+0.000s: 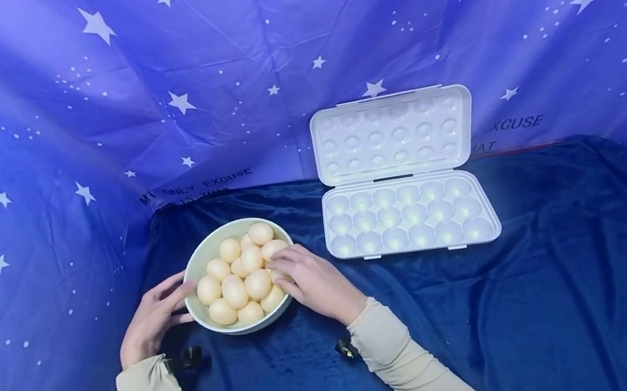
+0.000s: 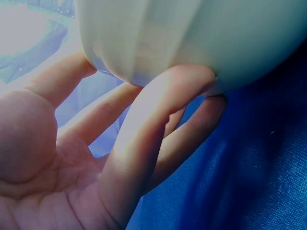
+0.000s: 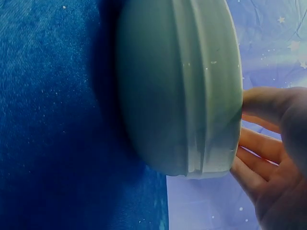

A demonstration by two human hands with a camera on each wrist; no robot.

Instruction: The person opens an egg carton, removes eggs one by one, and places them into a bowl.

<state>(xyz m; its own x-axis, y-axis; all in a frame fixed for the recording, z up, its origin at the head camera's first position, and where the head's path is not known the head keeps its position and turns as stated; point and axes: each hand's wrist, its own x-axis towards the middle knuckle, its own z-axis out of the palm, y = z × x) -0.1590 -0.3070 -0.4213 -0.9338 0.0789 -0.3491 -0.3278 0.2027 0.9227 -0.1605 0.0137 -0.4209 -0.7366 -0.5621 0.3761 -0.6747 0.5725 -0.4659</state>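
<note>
A pale green bowl [image 1: 194, 269] heaped with several cream-coloured eggs [image 1: 234, 292] stands on the dark blue cloth. Bent fingers of my left hand [image 1: 151, 317] hold the bowl's left side, one digit reaching the rim. In the left wrist view, those fingers [image 2: 139, 124] lie against its outer wall. My right hand [image 1: 317, 280] reaches over the right rim, thumb and fingers around an egg at that side. Seen from the right wrist, the bowl wall [image 3: 158, 86] hides the fingertips and that egg.
A white egg box [image 1: 416, 249] stands open to the right of the bowl, its lid [image 1: 393, 135] raised at the back. Egg-shaped hollows line the box's lower half. A purple-blue curtain [image 1: 243, 63] with white stars hangs behind and at the left. Blue cloth [image 1: 551, 294] covers the table.
</note>
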